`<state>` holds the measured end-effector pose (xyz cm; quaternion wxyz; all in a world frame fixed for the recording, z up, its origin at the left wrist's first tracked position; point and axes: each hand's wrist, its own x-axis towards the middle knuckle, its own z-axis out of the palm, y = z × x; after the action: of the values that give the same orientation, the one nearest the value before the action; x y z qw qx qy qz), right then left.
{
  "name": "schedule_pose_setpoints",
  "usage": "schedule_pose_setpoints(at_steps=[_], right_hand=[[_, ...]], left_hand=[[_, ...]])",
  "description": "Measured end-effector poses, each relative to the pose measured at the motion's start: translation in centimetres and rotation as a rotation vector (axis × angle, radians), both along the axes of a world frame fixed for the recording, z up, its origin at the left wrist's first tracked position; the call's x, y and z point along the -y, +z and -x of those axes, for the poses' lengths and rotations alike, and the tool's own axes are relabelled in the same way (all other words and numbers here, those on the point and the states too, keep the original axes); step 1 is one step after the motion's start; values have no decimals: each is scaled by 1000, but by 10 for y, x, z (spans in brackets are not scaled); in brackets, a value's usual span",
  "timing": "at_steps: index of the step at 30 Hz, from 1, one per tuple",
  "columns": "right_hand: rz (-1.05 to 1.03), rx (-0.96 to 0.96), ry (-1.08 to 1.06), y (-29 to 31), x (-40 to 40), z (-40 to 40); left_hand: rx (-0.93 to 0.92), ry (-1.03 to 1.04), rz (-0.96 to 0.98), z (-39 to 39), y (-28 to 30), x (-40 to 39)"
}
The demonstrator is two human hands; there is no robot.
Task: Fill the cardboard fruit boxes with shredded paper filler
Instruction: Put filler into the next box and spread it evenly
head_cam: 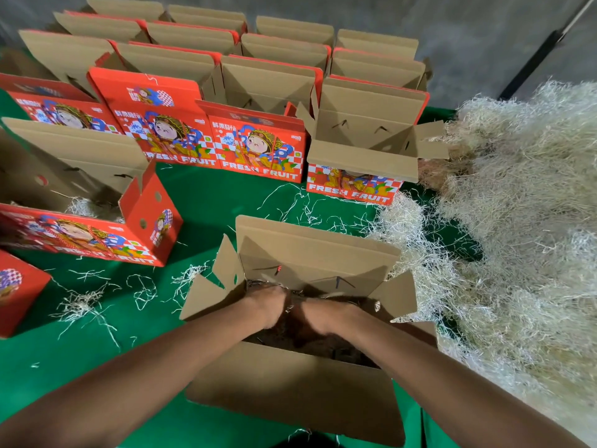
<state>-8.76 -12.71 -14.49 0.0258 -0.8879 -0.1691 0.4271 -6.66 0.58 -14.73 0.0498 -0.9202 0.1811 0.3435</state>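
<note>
An open cardboard fruit box (310, 250) stands right in front of me with its flaps spread. Both my arms reach down into it. My left hand (266, 303) and my right hand (326, 316) sit side by side inside the box, pressed onto dark-looking shredded paper filler (310, 342) in its shadowed bottom. The fingers are hidden in the filler, so I cannot tell whether they grip any. A large heap of pale shredded paper (523, 205) lies on the table to the right of the box.
Several red "FRESH FRUIT" boxes (255, 147) stand in rows behind and to the left, most open. One open box at the left (87, 202) holds a little filler. Loose strands (84, 305) are scattered on the green table cover (206, 195).
</note>
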Motion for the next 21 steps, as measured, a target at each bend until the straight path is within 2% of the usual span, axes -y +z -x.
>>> schedule_pose_setpoints(at_steps=[3, 8, 11, 14, 19, 21], right_hand=[[18, -122, 111, -15, -8, 5], [46, -255, 69, -29, 8, 12], [109, -161, -87, -26, 28, 17], [129, -57, -183, -24, 43, 23], [254, -79, -57, -6, 21, 17], [216, 24, 11, 5, 11, 13]], left_hand=[[-46, -48, -126, 0, -7, -2], [-136, -144, -246, 1, -14, -8], [-122, -206, -389, 0, -20, -7], [-84, -268, -432, -3, -21, -7], [-17, -334, -482, -2, -17, -1], [33, -369, -489, 1, -13, 7]])
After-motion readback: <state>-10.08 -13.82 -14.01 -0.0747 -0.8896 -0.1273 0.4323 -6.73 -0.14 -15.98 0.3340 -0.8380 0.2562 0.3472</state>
